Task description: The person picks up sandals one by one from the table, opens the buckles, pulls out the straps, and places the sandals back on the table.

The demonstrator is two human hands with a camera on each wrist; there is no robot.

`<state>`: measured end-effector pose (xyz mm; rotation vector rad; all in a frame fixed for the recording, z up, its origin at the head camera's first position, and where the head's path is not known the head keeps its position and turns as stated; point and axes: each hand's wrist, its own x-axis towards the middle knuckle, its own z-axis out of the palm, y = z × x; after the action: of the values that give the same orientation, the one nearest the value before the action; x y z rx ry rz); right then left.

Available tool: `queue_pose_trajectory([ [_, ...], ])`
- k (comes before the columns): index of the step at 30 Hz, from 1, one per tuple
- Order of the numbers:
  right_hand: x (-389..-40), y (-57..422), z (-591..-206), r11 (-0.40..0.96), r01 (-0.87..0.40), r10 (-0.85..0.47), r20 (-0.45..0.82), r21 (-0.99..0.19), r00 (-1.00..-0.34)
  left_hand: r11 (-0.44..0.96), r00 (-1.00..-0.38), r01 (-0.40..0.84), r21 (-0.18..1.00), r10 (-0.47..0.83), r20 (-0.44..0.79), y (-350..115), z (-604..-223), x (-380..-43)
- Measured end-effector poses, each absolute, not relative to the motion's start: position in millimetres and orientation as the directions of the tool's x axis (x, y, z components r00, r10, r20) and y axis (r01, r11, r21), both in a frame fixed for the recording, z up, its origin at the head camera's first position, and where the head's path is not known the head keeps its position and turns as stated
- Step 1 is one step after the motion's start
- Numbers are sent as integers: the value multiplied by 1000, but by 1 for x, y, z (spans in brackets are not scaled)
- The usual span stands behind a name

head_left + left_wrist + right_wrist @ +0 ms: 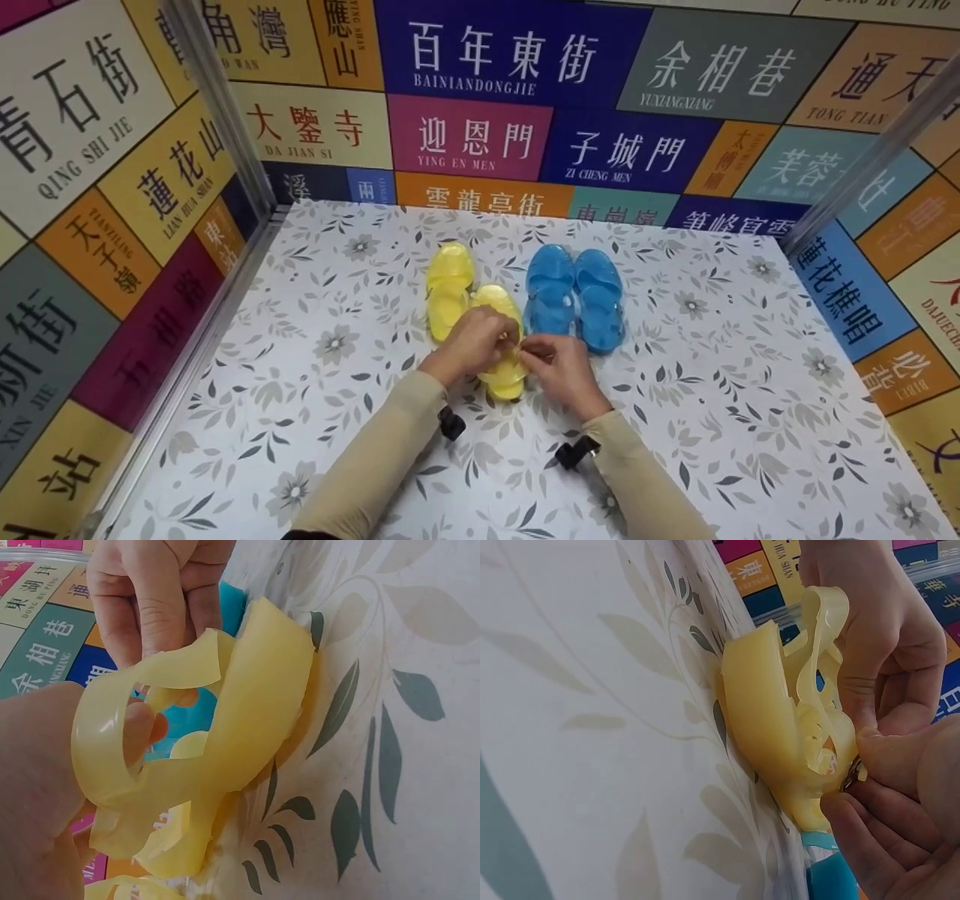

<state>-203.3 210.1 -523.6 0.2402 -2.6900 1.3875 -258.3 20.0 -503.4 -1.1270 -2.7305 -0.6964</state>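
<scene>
At left, one yellow sandal (450, 270) lies beyond your left hand (474, 339), whose fingers pinch the strap (99, 731) of the nearer yellow sandal (501, 369), central on the worktop (337, 420). Your right hand (564, 369) pinches the buckle (852, 774) in its fingers; the blue sandals (553, 292) lie just beyond, well apart from the worktop's right edge.

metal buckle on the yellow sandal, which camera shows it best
The right wrist view: the metal buckle shows close up, partly covered, pinched by the right hand. In the head view it is too small to make out on the yellow sandal; the left wrist view shows the sandal but no buckle.
</scene>
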Motion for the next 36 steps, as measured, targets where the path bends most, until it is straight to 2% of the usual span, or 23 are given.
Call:
queue_pose_trajectory([
  [6,-202,211,-525,583,-189,-87,171,-790,-981,585,-674,733,347,692,258,22,-502,-256],
  [16,-203,210,-523,589,-173,-86,151,-790,-985,614,-708,700,364,660,251,25,-501,-257],
  [24,-204,209,-525,599,-226,-91,216,-768,-972,595,-709,704,388,622,333,25,-505,-258],
  [36,-205,207,-524,568,-232,-105,210,-790,-972,602,-754,642,475,606,251,22,-505,-260],
])
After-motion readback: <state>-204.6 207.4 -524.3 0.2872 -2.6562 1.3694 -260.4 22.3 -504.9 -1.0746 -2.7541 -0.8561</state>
